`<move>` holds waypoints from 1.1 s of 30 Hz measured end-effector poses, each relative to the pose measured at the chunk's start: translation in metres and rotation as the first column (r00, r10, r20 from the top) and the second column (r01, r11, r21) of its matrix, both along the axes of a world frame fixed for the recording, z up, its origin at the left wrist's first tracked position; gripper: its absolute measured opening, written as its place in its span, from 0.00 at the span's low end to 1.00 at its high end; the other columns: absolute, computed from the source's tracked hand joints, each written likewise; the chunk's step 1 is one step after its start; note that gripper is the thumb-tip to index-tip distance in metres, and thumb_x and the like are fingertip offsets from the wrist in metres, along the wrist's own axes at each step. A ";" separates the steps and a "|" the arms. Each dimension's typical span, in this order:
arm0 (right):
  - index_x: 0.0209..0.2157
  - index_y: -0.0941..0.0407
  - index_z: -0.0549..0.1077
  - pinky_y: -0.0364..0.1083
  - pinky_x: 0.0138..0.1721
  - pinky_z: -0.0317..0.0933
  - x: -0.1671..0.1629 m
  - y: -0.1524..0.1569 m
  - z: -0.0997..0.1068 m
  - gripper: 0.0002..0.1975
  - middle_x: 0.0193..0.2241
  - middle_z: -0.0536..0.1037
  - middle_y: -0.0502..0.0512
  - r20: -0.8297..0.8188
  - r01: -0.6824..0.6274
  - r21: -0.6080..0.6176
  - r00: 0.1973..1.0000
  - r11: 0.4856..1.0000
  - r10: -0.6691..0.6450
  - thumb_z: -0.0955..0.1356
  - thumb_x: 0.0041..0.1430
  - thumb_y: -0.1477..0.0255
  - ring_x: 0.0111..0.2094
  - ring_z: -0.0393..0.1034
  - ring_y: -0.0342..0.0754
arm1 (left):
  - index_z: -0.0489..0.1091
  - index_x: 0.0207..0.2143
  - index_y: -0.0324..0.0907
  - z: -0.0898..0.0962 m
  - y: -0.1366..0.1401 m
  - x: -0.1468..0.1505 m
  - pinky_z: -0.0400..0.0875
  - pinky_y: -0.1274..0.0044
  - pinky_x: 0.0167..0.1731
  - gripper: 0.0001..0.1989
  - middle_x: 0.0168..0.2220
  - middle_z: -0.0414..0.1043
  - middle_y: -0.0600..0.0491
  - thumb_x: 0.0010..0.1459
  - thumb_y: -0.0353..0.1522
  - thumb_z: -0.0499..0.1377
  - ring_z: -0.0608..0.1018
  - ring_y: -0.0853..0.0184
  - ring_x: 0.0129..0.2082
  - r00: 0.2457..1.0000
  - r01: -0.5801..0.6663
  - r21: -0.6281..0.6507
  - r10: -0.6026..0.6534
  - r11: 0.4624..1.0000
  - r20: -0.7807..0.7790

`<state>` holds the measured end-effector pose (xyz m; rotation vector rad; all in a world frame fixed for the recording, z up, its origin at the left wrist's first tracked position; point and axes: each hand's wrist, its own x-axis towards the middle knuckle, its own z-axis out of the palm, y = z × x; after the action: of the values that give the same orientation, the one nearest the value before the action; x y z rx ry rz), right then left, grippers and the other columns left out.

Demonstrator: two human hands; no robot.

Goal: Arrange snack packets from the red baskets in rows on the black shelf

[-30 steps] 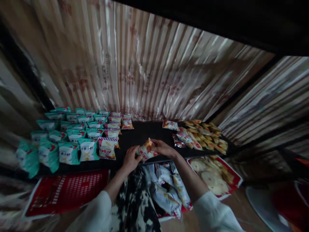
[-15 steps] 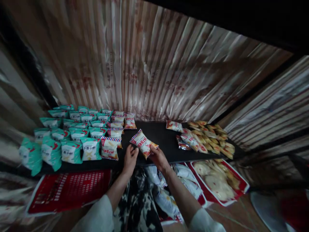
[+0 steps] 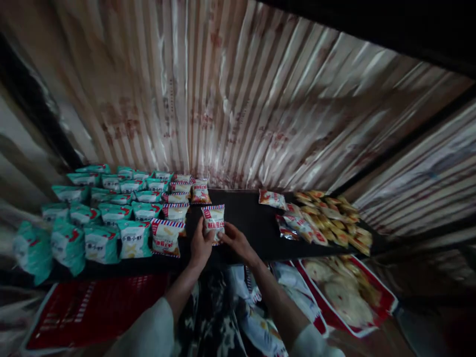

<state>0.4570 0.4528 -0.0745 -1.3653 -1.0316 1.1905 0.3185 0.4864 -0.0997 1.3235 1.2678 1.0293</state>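
Observation:
A small snack bag (image 3: 213, 218), white with a striped top edge and red lettering, stands upright between my two hands just above the black shelf (image 3: 241, 213). My left hand (image 3: 201, 246) grips its left side, and my right hand (image 3: 235, 241) has its fingers on the lower right side. Behind it, a similar striped snack bag (image 3: 201, 191) stands near the back. To the left, a column of striped bags (image 3: 166, 237) runs from front to back, beside several rows of teal snack bags (image 3: 134, 239).
Loose white-and-red bags (image 3: 272, 199) and a pile of yellow packets (image 3: 330, 218) lie on the shelf's right. Below are a red basket (image 3: 100, 312) at left and red crates (image 3: 388, 297) of bagged goods at right. Corrugated sheeting (image 3: 223, 99) backs the shelf.
The tilted bag, held mainly in my right hand, is turned upright and shifted slightly left. My left hand has closed onto its side. The view has shifted a little.

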 end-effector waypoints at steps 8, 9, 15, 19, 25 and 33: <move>0.43 0.56 0.73 0.52 0.44 0.66 -0.002 0.049 -0.016 0.23 0.39 0.80 0.56 0.192 0.061 0.065 0.979 0.996 -0.073 0.72 0.45 0.59 0.40 0.73 0.53 | 0.57 0.60 0.35 0.000 0.024 0.013 0.59 0.66 0.59 0.28 0.60 0.62 0.39 0.56 0.31 0.53 0.65 0.57 0.61 0.966 -0.113 0.144 0.143 0.983 -0.218; 0.43 0.56 0.73 0.51 0.43 0.67 -0.003 0.056 -0.019 0.23 0.38 0.80 0.56 0.202 0.079 0.066 0.975 0.995 -0.091 0.71 0.46 0.60 0.39 0.74 0.53 | 0.58 0.59 0.35 -0.003 0.026 0.014 0.57 0.65 0.61 0.27 0.61 0.60 0.38 0.57 0.31 0.53 0.63 0.57 0.62 0.957 -0.126 0.180 0.167 0.976 -0.237; 0.45 0.58 0.72 0.49 0.42 0.66 -0.009 0.093 -0.025 0.23 0.38 0.80 0.57 0.326 0.189 0.073 0.923 0.979 -0.203 0.70 0.49 0.61 0.38 0.74 0.52 | 0.59 0.59 0.37 -0.021 0.035 0.018 0.51 0.63 0.64 0.27 0.63 0.57 0.41 0.56 0.29 0.51 0.57 0.57 0.65 0.941 -0.121 0.276 0.199 0.953 -0.274; 0.46 0.56 0.71 0.49 0.43 0.66 -0.012 0.111 -0.030 0.22 0.40 0.79 0.56 0.368 0.194 0.076 0.906 0.978 -0.208 0.69 0.51 0.62 0.39 0.74 0.51 | 0.59 0.59 0.40 -0.029 0.045 0.020 0.50 0.62 0.64 0.27 0.63 0.59 0.45 0.56 0.28 0.51 0.56 0.58 0.65 0.947 -0.133 0.260 0.200 0.956 -0.251; 0.46 0.54 0.71 0.47 0.40 0.66 -0.017 0.127 -0.035 0.19 0.36 0.79 0.52 0.475 0.170 0.054 0.862 0.984 -0.175 0.69 0.52 0.64 0.36 0.73 0.48 | 0.60 0.59 0.38 -0.032 0.056 0.023 0.50 0.62 0.64 0.26 0.63 0.58 0.44 0.57 0.28 0.49 0.56 0.58 0.65 0.946 -0.122 0.223 0.182 0.967 -0.270; 0.46 0.57 0.72 0.46 0.39 0.64 -0.020 0.131 -0.036 0.20 0.36 0.78 0.54 0.559 0.149 0.060 0.814 0.987 -0.157 0.68 0.53 0.63 0.35 0.71 0.48 | 0.61 0.58 0.36 -0.037 0.060 0.023 0.51 0.64 0.64 0.25 0.63 0.57 0.42 0.57 0.28 0.50 0.57 0.59 0.65 0.942 -0.129 0.228 0.191 0.965 -0.276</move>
<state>0.4367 0.5840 -0.1102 -1.8098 -1.2991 0.6587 0.3414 0.5466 -0.1363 1.6001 1.5468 1.1307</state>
